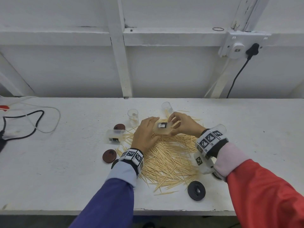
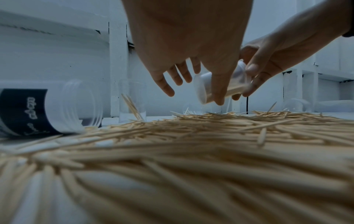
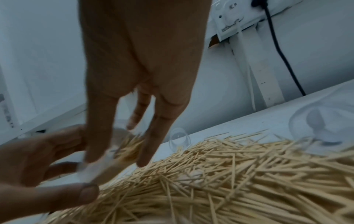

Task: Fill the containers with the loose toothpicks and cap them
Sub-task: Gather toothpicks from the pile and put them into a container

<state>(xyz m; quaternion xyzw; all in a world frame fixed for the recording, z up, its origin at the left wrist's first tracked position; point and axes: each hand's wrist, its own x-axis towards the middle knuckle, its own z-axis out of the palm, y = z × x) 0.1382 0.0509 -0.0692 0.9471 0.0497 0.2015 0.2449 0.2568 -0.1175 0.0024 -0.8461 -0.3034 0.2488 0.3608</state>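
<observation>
A large heap of loose toothpicks (image 1: 167, 158) covers the middle of the white table. Above its far edge, a clear container with a black label (image 1: 162, 128) is held on its side, partly filled with toothpicks. My right hand (image 1: 172, 127) grips it from the right, thumb and fingers curled round it (image 2: 235, 89). My left hand (image 1: 153, 127) meets its left end with spread, nearly straight fingers. In the left wrist view the left thumb lies across the container. In the right wrist view the toothpicks show inside the container (image 3: 124, 150).
A second labelled container (image 1: 115, 135) lies on its side left of the heap. Two clear containers stand upright behind it (image 1: 133, 116) (image 1: 167, 107), and another (image 1: 220, 127) shows behind my right wrist. Two brown caps (image 1: 119, 127) (image 1: 109, 156) and a black cap (image 1: 196, 190) lie around. Cables lie far left.
</observation>
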